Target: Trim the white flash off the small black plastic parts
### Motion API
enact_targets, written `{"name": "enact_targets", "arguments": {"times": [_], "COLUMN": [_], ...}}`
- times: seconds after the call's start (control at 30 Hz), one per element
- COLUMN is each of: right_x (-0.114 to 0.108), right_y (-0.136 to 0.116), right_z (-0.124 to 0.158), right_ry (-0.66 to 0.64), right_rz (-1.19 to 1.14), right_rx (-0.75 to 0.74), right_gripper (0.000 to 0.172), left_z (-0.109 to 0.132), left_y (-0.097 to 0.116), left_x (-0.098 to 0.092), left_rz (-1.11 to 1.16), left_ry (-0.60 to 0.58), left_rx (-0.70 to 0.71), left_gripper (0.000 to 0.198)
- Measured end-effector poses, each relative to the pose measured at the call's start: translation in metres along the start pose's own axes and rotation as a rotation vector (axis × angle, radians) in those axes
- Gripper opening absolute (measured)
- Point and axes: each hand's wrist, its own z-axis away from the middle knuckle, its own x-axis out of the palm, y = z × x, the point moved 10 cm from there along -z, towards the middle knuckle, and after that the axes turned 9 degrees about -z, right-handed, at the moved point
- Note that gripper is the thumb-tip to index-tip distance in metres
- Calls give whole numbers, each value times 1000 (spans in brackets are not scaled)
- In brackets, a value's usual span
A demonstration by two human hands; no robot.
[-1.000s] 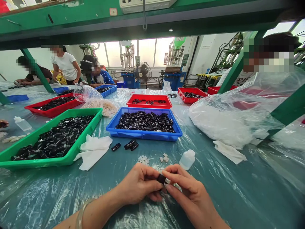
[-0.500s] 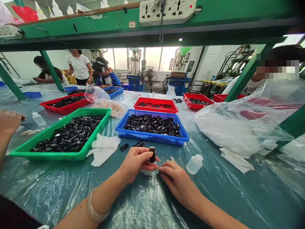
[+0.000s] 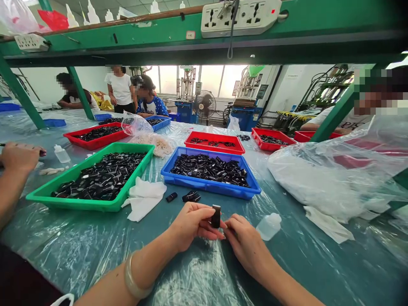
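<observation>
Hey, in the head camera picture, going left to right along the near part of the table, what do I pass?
Green plastic tray of black parts → white folded cloth → left hand holding a small black rectangular part → right hand → small translucent squeeze bottle → big clear plastic bag.

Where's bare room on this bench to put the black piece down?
Free: the plastic-covered strip right of the squeeze bottle, short of the white rag; also near the left forearm, below the green tray. Crowded: between the hands and the blue tray, where loose black pieces lie.
</observation>
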Motion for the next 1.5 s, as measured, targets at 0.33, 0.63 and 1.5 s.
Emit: {"name": "enact_targets", "arguments": {"times": [0.33,0.63,1.5], "right_x": [-73,-63,-55], "right_y": [-24,-38,-39], "right_z": [34,42,41], "right_ry": [264,222,128], "right_rz": [-203,-197,-178], "right_rx": [-42,-196,-267], "right_gripper": [18,18,19], "left_z": [15,18,17], "left_y": [-16,-35,-35], "left_x": [41,52,51], "left_rz": [-192,-318,-356], "left_ry": [-222,-316,-252], "left_rx": [-74,-132,-148], "left_gripper": [22,18,15]}}
